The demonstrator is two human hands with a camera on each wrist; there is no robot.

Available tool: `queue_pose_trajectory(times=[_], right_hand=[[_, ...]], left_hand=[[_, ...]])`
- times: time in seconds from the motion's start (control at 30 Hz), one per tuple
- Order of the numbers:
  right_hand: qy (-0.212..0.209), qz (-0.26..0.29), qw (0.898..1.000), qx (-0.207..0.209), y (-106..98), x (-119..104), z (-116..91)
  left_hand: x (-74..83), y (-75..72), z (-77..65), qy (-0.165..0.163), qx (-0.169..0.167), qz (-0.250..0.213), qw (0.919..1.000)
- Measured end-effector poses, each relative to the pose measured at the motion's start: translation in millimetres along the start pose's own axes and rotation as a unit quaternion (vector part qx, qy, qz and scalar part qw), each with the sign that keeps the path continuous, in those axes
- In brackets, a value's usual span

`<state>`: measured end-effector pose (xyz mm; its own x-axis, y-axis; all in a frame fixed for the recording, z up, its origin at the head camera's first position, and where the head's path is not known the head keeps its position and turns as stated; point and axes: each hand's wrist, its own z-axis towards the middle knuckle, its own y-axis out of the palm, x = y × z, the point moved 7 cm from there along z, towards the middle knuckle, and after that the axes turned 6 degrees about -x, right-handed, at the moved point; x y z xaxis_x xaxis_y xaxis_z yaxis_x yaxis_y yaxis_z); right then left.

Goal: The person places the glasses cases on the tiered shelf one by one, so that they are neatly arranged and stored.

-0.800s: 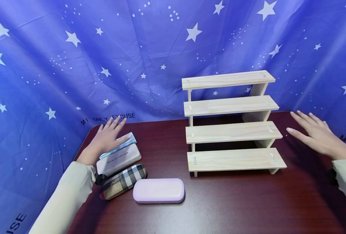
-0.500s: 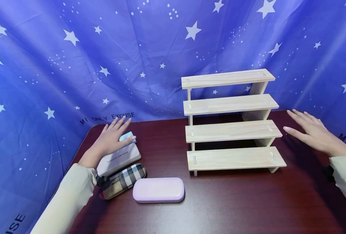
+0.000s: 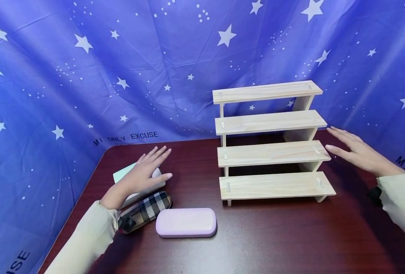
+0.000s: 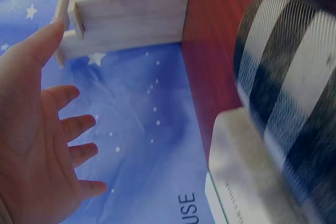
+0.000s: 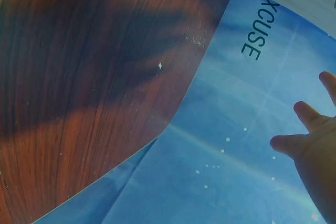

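My left hand [image 3: 141, 178] hovers with spread fingers over the cases at the left of the table, holding nothing. Partly hidden below it are a white glasses case [image 3: 158, 184] and a pale green-blue flat item [image 3: 123, 173]. A black-and-white checked glasses case [image 4: 294, 77] lies nearer, under the wrist. Beside it sits a lilac glasses case [image 3: 186, 223]. At the right, my right hand [image 3: 358, 152] is raised with its fingers extended and nothing in them, close to the right end of a four-tier wooden display stand [image 3: 274, 154].
The dark red wooden table [image 3: 274, 243] carries everything. A blue star-printed curtain [image 3: 175, 68] hangs along the back and sides. The stand's stepped shelves rise toward the back, and the left wrist view shows its side panel [image 4: 142, 19].
My left hand has moved right and a little down over the cases, uncovering more of the pale item's left end. My right hand has shifted left toward the stand.
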<state>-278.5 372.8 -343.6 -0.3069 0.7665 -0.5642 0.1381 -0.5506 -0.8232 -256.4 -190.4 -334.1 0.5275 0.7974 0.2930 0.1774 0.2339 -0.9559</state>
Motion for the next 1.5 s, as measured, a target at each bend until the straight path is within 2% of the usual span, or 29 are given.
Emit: queue_pose_trajectory(times=[0.13, 0.27, 0.53, 0.77, 0.9, 1.03, 1.33, 1.5], right_hand=[[-0.003, 0.011, 1.000, -0.002, 3, -3, 5], [-0.005, 0.027, 1.000, 0.000, 6, -4, 8], [0.012, 0.059, 0.998, 0.012, 11, 1, 8], [0.018, 0.079, 0.996, 0.023, 14, 4, 10], [0.009, 0.088, 0.996, 0.031, 15, 6, 13], [0.011, 0.100, 0.994, 0.030, 15, 8, 15], [0.031, 0.127, 0.991, 0.022, 17, 16, 18], [0.008, 0.171, 0.985, 0.023, 20, 14, 24]], left_hand=[[11.7, 7.6, -3.2, 0.034, -0.004, -0.043, 0.9985], [21.8, 20.0, -6.3, 0.071, -0.020, -0.089, 0.9933], [37.4, 39.5, -16.4, 0.109, -0.048, -0.159, 0.9801], [44.6, 55.7, -23.2, 0.145, -0.064, -0.170, 0.9727], [47.9, 67.6, -25.4, 0.149, -0.088, -0.191, 0.9662], [50.7, 76.0, -27.5, 0.155, -0.102, -0.190, 0.9641], [59.1, 87.7, -30.6, 0.200, -0.104, -0.197, 0.9541], [61.4, 91.3, -33.1, 0.209, -0.102, -0.200, 0.9520]])
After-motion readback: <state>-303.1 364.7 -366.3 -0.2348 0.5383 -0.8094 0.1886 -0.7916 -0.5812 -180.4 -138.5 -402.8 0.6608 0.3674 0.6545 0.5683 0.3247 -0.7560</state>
